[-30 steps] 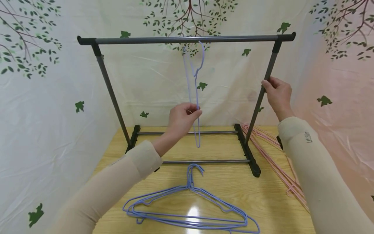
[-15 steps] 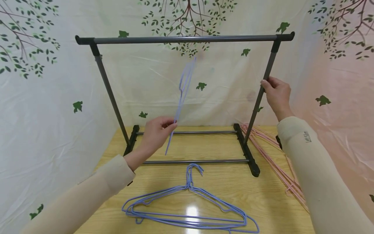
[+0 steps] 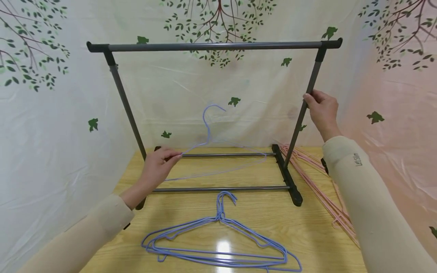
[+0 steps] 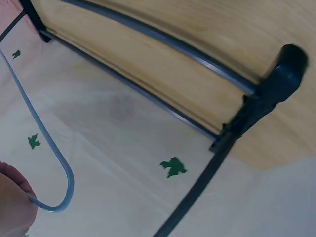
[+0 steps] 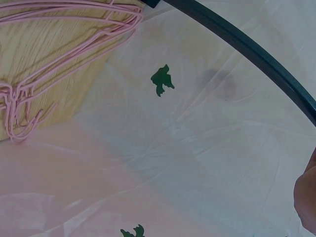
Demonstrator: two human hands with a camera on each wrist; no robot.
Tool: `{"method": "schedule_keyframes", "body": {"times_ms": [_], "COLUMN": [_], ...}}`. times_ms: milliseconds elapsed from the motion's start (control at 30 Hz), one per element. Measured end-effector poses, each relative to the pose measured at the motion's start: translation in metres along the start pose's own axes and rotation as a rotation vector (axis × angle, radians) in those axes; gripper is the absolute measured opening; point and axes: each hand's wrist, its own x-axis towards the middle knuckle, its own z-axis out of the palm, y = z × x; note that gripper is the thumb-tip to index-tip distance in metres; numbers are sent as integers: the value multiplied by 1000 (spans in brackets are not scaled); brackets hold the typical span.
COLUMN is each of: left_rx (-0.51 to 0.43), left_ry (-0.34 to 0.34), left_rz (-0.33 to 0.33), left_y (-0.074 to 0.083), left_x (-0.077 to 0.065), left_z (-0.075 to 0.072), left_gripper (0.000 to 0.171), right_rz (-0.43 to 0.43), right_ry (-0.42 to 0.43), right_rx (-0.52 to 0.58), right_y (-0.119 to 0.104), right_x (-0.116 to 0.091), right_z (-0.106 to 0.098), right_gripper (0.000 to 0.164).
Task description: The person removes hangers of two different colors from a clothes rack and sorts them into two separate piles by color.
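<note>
My left hand (image 3: 158, 167) pinches one blue wire hanger (image 3: 207, 127) by its left shoulder, inside the frame of a dark garment rack (image 3: 218, 46). The hanger's hook points up, well below the rack's top bar, and its far end reaches to the right. In the left wrist view the hanger (image 4: 54, 148) curves away from the fingers at lower left. My right hand (image 3: 322, 112) grips the rack's right upright, thumb in front. At the right wrist view's edge, part of that hand (image 5: 306, 197) shows by the upright (image 5: 247, 47).
Several blue hangers (image 3: 220, 218) lie stacked on the wooden table (image 3: 191, 206) in front of the rack. Pink hangers (image 3: 317, 185) lie to the right, partly behind the right sleeve. A leaf-patterned curtain (image 3: 177, 102) stands behind and around the table.
My left hand has moved left and down, taking the blue hanger off the top bar and turning it to face more broadside. The right hand keeps its grip on the upright.
</note>
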Motion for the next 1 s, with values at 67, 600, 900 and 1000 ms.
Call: {"method": "schedule_keyframes", "body": {"times_ms": [67,600,900,1000], "left_rx": [5,-219,-289,-293], "left_ry": [-53,-324,-397,-420], "left_rz": [-6,-191,-317,-331], "left_y": [-7,-30,-31,-33], "left_x": [-6,-49,-68,-75], "left_z": [-2,9,19,22], "left_gripper": [15,14,16,19], "right_rz": [0,-3,16,17], "right_ry": [3,8,8,7], "right_rx": [2,-16,-4,-2], "right_y": [-1,0,-1,-1], "right_x": [0,-1,1,1], "right_z": [1,2,2,2], "right_gripper": [45,45,46,46]}}
